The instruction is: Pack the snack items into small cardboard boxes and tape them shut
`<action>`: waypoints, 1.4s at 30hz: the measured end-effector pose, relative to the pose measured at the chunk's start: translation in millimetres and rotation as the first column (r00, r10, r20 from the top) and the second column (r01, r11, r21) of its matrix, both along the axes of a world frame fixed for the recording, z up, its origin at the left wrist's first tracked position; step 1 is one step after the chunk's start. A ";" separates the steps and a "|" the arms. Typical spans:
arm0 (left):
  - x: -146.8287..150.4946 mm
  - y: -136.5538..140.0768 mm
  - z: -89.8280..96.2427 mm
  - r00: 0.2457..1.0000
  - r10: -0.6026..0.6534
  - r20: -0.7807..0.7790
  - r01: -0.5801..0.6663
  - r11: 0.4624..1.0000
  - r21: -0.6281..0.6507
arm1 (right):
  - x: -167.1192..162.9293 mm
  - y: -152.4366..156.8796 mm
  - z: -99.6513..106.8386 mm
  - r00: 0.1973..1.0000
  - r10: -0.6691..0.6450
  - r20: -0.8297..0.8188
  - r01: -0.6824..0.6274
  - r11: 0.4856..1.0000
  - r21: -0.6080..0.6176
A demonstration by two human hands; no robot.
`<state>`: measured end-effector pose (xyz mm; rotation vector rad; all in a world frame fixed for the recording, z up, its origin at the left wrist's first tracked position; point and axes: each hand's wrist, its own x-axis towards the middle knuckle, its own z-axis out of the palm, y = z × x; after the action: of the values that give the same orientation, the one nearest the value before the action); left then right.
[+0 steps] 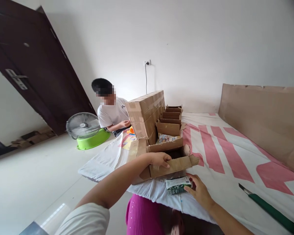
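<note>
My left hand (161, 159) pinches the upper edge of a cardboard flap (176, 166) on the nearest open cardboard compartment, thumb on the outside and fingers over the edge. Just below that flap, at the front edge of the cloth, is a small green and white box (178, 185). My right hand (198, 190) grips its right end between thumb and fingers. A patterned packet (168, 138) lies in the compartment behind. Farther back, more open compartments (171, 116) run in a row beside a tall taped cardboard box (147, 112). The inside of the nearest compartment is mostly dark.
A green-handled knife (271, 209) lies at the right on the white and pink cloth (210, 147). A large cardboard sheet (261, 120) stands behind it. To the left, a person (114, 112) sits behind the tall box, near a fan (83, 125) on a green basin (93, 139).
</note>
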<state>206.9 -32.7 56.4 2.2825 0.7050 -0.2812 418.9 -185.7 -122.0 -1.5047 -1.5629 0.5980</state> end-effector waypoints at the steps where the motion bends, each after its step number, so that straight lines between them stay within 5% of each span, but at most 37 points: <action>1: 0.3 1.5 1.6 1.000 -0.007 0.001 0.007 1.000 -0.011 | 0.0 -1.3 0.6 1.000 0.002 0.011 -0.002 1.000 0.006; 7: 5.1 11.3 28.7 1.000 0.011 0.021 -0.014 0.993 0.120 | -1.3 -9.2 4.0 0.999 -0.017 0.047 0.016 1.000 0.023; 12: 11.2 -7.0 40.4 0.988 0.121 0.097 -0.151 0.894 0.422 | -3.2 -11.7 5.7 0.998 -0.021 0.053 0.020 1.000 0.022; 16: 13.6 -64.1 5.8 0.975 0.077 0.210 -0.190 0.779 0.598 | -4.2 -11.2 5.3 0.999 -0.031 0.039 0.030 0.999 0.040; 19: 12.0 -106.0 -40.2 0.930 -0.231 0.286 -0.059 0.674 0.736 | -4.0 -9.6 3.3 0.998 -0.027 0.051 0.025 0.999 0.040; 21: 11.5 -119.6 -69.3 0.921 -0.194 0.337 -0.106 0.709 0.697 | -3.6 -8.8 2.2 0.998 -0.010 0.058 0.008 0.999 0.032; 23: 12.6 -119.2 -92.0 0.897 0.099 0.430 -0.342 0.772 0.535 | -3.5 -8.8 2.1 0.999 0.010 0.047 -0.011 1.000 0.020; 25: 14.7 -107.9 -108.1 0.790 0.394 0.470 -0.566 0.764 0.310 | -3.8 -9.5 3.2 1.000 0.016 0.026 -0.017 1.000 0.018; 27: 17.2 -90.0 -119.2 0.701 0.533 0.474 -0.660 0.737 0.146 | -4.4 -10.4 4.7 1.000 0.007 0.012 -0.008 1.000 0.021; 31: 20.6 -43.2 -132.1 0.622 0.616 0.482 -0.727 0.684 0.064 | -4.9 -11.2 7.0 1.000 0.015 0.019 -0.015 1.000 0.025; 36: 18.9 11.3 -139.9 0.494 0.696 0.521 -0.835 0.546 0.063 | -4.2 -8.9 4.7 1.000 0.008 0.021 -0.008 1.000 0.006; 39: 17.3 19.8 -147.0 0.451 0.700 0.554 -0.859 0.508 0.057 | -3.1 -7.0 0.1 1.000 0.020 0.015 -0.020 1.000 -0.009; 42: 18.3 13.7 -150.8 0.446 0.686 0.575 -0.850 0.525 0.034 | -1.8 -6.3 -4.6 0.999 0.037 0.018 -0.036 0.999 -0.025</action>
<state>225.2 -19.0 -94.4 1.8772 1.5066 0.9252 417.1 -192.0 -126.5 -1.5065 -1.6055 0.6278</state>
